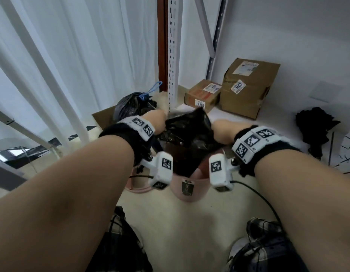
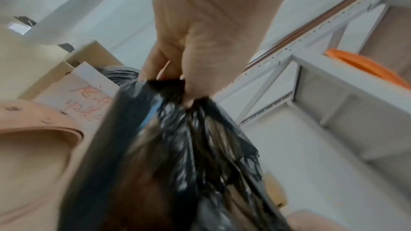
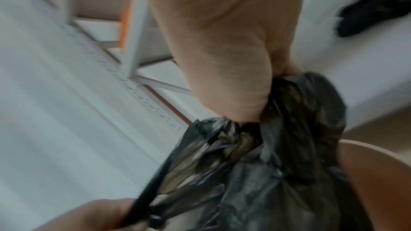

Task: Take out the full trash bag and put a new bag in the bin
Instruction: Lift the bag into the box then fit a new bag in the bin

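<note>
A thin black trash bag (image 1: 187, 138) hangs over the open pink bin (image 1: 187, 191) in the middle of the head view. My left hand (image 1: 158, 121) grips the bag's left edge, and my right hand (image 1: 222, 131) grips its right edge. In the left wrist view the left hand (image 2: 189, 83) pinches a bunched bit of the black bag (image 2: 177, 155) beside the bin's pink rim (image 2: 44, 129). The right wrist view shows the right hand (image 3: 262, 97) curled round gathered black plastic (image 3: 289, 138). A tied full black bag (image 1: 129, 105) with a blue drawstring sits behind, in a cardboard box.
White curtains hang at the left. A perforated white shelf post (image 1: 173, 55) stands just behind the bin. Two taped cardboard boxes (image 1: 246, 87) sit at the back right against the wall. Dark cloth (image 1: 315, 128) lies at the far right. My shoes show at the bottom.
</note>
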A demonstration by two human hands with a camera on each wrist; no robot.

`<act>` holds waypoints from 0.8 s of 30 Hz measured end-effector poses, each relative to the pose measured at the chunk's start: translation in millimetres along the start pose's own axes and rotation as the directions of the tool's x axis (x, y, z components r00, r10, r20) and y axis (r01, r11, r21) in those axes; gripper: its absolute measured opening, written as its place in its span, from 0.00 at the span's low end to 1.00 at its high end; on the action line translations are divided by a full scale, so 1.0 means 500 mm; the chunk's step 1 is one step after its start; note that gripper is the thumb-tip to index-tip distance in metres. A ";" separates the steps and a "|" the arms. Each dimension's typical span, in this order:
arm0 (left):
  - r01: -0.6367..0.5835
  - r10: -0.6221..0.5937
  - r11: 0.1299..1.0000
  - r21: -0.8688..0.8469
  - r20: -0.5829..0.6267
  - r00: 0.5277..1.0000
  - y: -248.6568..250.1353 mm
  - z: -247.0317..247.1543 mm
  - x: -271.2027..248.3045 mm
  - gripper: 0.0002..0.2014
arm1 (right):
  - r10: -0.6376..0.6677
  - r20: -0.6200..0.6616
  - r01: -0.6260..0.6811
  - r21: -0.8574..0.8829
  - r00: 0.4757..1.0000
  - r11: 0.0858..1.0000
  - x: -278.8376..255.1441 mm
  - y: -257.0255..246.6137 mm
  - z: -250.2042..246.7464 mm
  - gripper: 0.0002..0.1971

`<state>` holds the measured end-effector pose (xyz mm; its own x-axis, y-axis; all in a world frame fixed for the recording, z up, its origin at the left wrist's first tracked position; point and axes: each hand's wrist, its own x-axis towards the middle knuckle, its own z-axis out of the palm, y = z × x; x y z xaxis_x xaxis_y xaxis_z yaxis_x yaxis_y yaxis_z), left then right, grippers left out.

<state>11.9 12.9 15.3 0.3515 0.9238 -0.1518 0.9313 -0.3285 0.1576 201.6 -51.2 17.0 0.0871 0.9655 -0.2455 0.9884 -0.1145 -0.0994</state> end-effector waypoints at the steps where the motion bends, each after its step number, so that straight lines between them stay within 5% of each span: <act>1: 0.012 -0.012 0.999 0.046 0.006 1.000 -0.010 0.002 0.001 0.15 | 0.044 0.065 -0.039 -0.078 0.997 0.996 -0.002 0.006 0.011 0.13; 3: 0.036 -0.076 0.984 -0.175 -0.227 0.971 -0.026 -0.009 0.009 0.15 | 0.127 -0.064 -0.124 0.038 0.990 0.992 -0.001 0.025 0.002 0.13; 5: -0.042 -0.191 0.883 -0.468 -0.439 0.878 -0.025 -0.032 0.007 0.15 | 0.225 -0.235 -0.164 0.252 0.946 0.954 0.010 0.040 -0.013 0.13; 9: -0.261 -0.376 0.596 -0.759 -0.551 0.745 0.001 -0.050 -0.012 0.14 | 0.277 -0.368 -0.113 0.407 0.888 0.906 0.008 0.030 -0.019 0.16; 11: -0.311 -0.420 0.445 -0.840 -0.502 0.756 0.005 -0.056 -0.006 0.14 | 0.301 -0.417 -0.036 0.535 0.857 0.844 0.013 0.024 -0.018 0.18; 13: -0.287 -0.387 0.383 -0.878 -0.435 0.813 0.005 -0.059 0.001 0.12 | 0.334 -0.409 0.109 0.755 0.849 0.646 0.016 0.016 -0.028 0.16; 16: -0.229 -0.260 0.434 -0.871 -0.364 0.894 0.003 -0.063 0.011 0.11 | 0.266 -0.287 0.199 0.929 0.920 0.312 0.004 -0.004 -0.046 0.05; 18: -0.188 -0.164 0.540 -0.821 -0.322 0.932 -0.002 -0.060 0.018 0.25 | 0.124 -0.273 0.225 0.926 0.954 0.304 -0.006 -0.011 -0.049 0.11; 21: -0.050 -0.124 0.692 -0.720 -0.187 0.974 -0.012 -0.044 0.020 0.44 | 0.094 -0.340 0.301 0.908 0.936 0.293 -0.016 -0.015 -0.047 0.16; 24: 0.018 -0.109 0.884 -0.467 -0.168 0.980 -0.016 -0.038 0.007 0.42 | 0.159 -0.413 0.365 0.893 0.897 0.262 -0.007 -0.015 -0.048 0.08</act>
<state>4.0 22.5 32.1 0.2268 0.9739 -0.0019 0.7852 -0.1817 0.5920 196.9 -47.9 41.8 0.2864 0.9443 0.1623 0.1801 0.1133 -0.9771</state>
